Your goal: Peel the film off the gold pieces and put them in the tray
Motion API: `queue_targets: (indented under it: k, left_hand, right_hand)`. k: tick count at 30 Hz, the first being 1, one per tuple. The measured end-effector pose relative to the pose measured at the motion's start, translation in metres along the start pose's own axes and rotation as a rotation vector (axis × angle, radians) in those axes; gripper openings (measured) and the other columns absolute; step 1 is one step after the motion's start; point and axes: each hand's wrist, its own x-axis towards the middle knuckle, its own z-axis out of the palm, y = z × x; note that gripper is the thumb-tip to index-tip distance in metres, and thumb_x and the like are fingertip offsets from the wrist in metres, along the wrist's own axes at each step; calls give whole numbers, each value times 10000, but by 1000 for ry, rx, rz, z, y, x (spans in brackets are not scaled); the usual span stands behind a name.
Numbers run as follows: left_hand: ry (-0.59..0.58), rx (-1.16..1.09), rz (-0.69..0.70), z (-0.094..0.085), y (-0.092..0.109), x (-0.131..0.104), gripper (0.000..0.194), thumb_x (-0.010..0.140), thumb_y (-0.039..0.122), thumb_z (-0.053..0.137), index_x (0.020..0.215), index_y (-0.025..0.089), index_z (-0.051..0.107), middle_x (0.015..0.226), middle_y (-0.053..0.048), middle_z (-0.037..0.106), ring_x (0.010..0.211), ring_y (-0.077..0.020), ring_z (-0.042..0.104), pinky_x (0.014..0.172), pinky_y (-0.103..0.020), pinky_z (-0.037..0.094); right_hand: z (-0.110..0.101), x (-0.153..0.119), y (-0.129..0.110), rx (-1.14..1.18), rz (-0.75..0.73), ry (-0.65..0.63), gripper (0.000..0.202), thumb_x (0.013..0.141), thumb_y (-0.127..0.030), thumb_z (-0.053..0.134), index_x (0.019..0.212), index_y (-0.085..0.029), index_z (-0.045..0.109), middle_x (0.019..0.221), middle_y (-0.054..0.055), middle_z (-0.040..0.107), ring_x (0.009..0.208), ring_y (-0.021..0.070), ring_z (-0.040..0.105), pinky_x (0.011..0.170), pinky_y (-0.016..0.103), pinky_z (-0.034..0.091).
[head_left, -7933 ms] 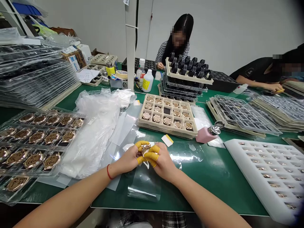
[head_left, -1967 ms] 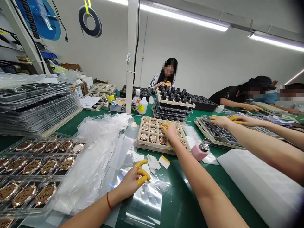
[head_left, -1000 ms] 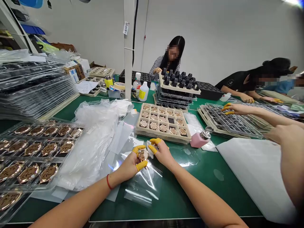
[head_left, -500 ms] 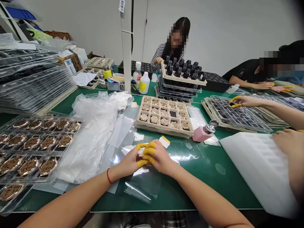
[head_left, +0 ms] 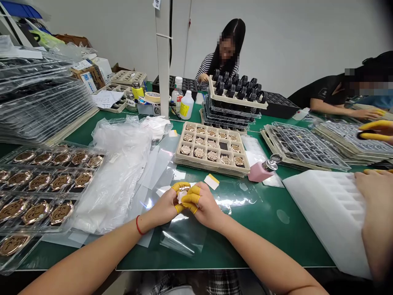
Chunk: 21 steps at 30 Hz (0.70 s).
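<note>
My left hand [head_left: 166, 207] and my right hand [head_left: 206, 205] meet over the near part of the bench, with yellow finger cots on several fingers. Between them is a small round metal watch case [head_left: 184, 189], mostly covered by the fingers. My left hand grips its edge. A crumpled white wipe [head_left: 181, 197] lies against the case, pinched under my right fingers. Beyond my hands, a beige tray [head_left: 211, 167] holds rows of gold-toned watch cases, with one dark pocket vacant. Beneath my hands lies clear plastic film [head_left: 181, 241].
A pink pump bottle [head_left: 260, 172] stands right of the tray. Plastic bags [head_left: 119, 164] and clear trays of watch cases [head_left: 46, 192] fill the left. White foam [head_left: 325, 205] and a co-worker's hand [head_left: 377, 131] are at right. A post [head_left: 162, 61] rises behind.
My fingers have shifted around the watch case, so its rim and more of the white wipe now show. At right, a co-worker's hand has moved off the clear tray.
</note>
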Motion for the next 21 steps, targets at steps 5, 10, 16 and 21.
queue_targets:
  k: [5, 10, 16, 21]
  left_hand:
    - [140, 19, 38, -1, 4, 0, 466, 757, 253, 657, 1159, 223, 423, 1019, -36, 581, 874, -161, 609, 826, -320, 489]
    - [253, -103, 157, -8, 11, 1, 497, 765, 239, 653, 1168, 228, 362, 985, -24, 592, 905, -172, 632, 874, -337, 478]
    - [291, -189, 222, -12, 14, 3, 480, 786, 264, 634, 1167, 213, 347, 1022, -49, 622, 925, -177, 637, 913, -350, 454]
    - [376, -167, 156, -14, 12, 9, 544, 739, 249, 679, 1167, 227, 344, 952, -12, 614, 859, -168, 656, 861, -328, 479]
  right_hand:
    - [-21, 2, 14, 2, 297, 235, 148, 904, -308, 482, 893, -220, 601, 886, 46, 595, 875, 205, 502, 793, 365, 416]
    - [-39, -1, 11, 34, 168, -60, 273, 858, -348, 579, 1116, -260, 560, 1069, 52, 585, 998, 220, 496, 867, 387, 418]
    - [-31, -3, 1, -101, -23, -12, 187, 884, -200, 533, 1050, -269, 586, 1055, 35, 605, 1022, 206, 492, 938, 431, 355]
    - [-39, -5, 3, 19, 15, -95, 316, 834, -402, 601, 1118, -266, 564, 1239, 56, 512, 1187, 252, 391, 993, 442, 333]
